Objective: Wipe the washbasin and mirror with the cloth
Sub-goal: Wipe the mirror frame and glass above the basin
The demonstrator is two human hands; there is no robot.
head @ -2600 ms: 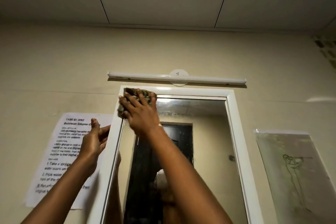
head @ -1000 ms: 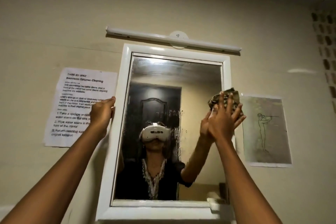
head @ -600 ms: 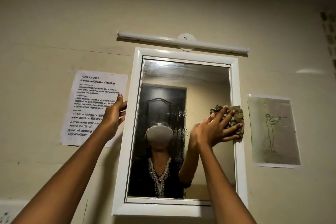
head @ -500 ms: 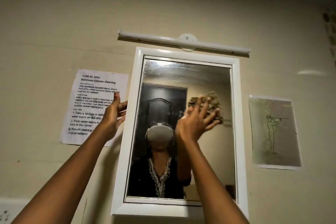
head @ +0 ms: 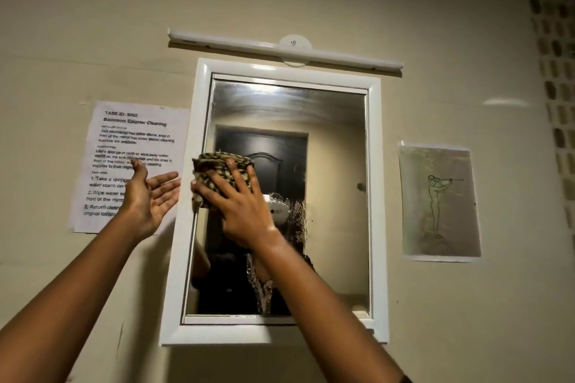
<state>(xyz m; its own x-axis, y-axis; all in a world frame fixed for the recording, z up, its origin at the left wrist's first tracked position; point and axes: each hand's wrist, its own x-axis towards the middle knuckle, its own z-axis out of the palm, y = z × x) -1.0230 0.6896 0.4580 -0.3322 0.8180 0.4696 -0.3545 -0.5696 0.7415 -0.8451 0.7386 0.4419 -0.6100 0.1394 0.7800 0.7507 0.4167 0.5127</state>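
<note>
right hand [head: 241, 211] flat, pressing cloth [head: 221, 176] on mirror [head: 326, 165] | left hand [head: 149, 196] open, empty

Two bare forearms, no sleeves to the frame edge. Left hand [head: 149, 196] and right hand [head: 242, 208]: no rings, no gloves. Dark band edge at right elbow.

The mirror [head: 326, 165] hangs on the wall below the light bar [head: 280, 50], with a printed sheet [head: 130, 146] to its left and a drawing [head: 440, 202] to its right. The right hand [head: 239, 208] presses the cloth [head: 217, 171] against the mirror's left side; the left hand [head: 149, 199] is raised before the sheet, just beside the frame
</note>
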